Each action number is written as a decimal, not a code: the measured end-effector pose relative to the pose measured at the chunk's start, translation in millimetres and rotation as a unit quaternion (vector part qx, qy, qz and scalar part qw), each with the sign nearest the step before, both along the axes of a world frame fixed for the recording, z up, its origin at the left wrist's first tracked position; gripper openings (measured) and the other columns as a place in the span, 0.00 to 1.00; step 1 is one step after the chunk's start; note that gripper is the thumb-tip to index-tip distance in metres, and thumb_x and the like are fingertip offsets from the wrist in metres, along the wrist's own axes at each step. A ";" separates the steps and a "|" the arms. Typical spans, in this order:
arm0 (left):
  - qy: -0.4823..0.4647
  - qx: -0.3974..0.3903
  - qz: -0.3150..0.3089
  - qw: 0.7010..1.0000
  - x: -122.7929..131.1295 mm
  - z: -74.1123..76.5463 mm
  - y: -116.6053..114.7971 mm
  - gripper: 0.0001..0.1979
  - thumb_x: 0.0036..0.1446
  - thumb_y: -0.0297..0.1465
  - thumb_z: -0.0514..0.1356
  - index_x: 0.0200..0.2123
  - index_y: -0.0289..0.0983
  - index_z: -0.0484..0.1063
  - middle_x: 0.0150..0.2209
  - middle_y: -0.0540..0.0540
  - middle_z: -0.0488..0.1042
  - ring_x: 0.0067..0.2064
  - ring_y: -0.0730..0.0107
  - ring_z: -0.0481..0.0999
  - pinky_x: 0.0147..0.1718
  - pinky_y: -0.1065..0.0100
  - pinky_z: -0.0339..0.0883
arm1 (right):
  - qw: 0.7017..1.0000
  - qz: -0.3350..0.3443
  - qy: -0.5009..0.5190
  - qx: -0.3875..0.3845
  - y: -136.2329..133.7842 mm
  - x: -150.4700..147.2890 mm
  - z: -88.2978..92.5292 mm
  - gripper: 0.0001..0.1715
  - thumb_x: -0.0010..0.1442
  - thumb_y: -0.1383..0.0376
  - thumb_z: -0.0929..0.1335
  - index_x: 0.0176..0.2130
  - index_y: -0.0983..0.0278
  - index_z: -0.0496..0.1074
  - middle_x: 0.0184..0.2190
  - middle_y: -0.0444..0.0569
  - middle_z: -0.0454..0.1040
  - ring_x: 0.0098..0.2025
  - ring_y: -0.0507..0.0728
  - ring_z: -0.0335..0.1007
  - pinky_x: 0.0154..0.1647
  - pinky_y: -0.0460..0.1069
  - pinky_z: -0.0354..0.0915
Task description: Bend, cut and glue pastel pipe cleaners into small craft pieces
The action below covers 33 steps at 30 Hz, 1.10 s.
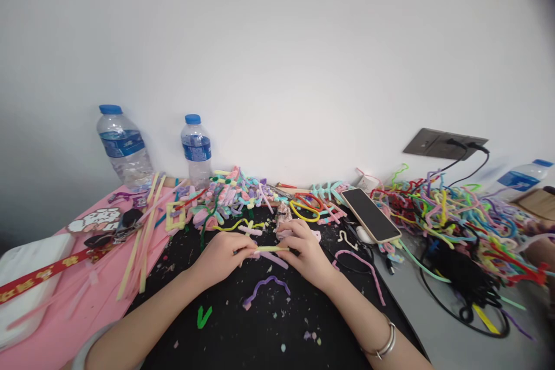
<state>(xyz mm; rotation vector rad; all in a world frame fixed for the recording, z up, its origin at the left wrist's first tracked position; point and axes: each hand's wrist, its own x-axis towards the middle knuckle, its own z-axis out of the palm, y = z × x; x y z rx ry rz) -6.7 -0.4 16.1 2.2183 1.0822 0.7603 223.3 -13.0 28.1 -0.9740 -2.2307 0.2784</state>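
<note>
My left hand (229, 254) and my right hand (302, 250) meet over the black mat, each pinching one end of a short pale yellow pipe cleaner (269, 249). A light purple pipe cleaner (274, 259) shows just beneath it; whether the two are joined I cannot tell. Nearer to me a bent violet pipe cleaner (269, 280) lies on the mat. Left of it rests a green V-shaped piece (203, 317). Beyond my left hand is a small pale cross-shaped piece (250, 229). To the right of my right hand, a long pink pipe cleaner (362, 260) curves across the mat.
A heap of pastel pieces (234, 196) lines the wall, with two water bottles (197, 150) behind. A phone (372, 215) lies to the right, before tangled pipe cleaners (451, 208) and a black cable (451, 272). A white box (34, 283) stands at left.
</note>
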 end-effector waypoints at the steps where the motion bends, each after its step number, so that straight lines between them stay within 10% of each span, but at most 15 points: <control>1: 0.001 -0.002 0.002 1.000 -0.3 0.2 0.4 0.11 0.60 0.30 0.56 0.30 0.38 0.78 0.26 0.50 0.78 0.27 0.71 0.75 0.31 0.73 0.62 | 1.000 -0.001 0.002 0.003 0.3 0.3 -0.3 0.04 0.57 0.68 0.70 0.30 0.61 0.73 0.43 0.49 0.71 0.48 0.59 0.63 0.49 0.55 0.62; 33: 0.012 0.016 0.020 1.000 -3.9 -5.5 6.7 0.12 0.60 0.29 0.55 0.29 0.37 0.78 0.24 0.50 0.76 0.27 0.71 0.73 0.31 0.73 0.61 | 0.999 -0.005 0.037 -0.008 3.2 1.8 -3.5 0.05 0.57 0.70 0.70 0.31 0.62 0.70 0.44 0.49 0.70 0.49 0.59 0.64 0.50 0.54 0.61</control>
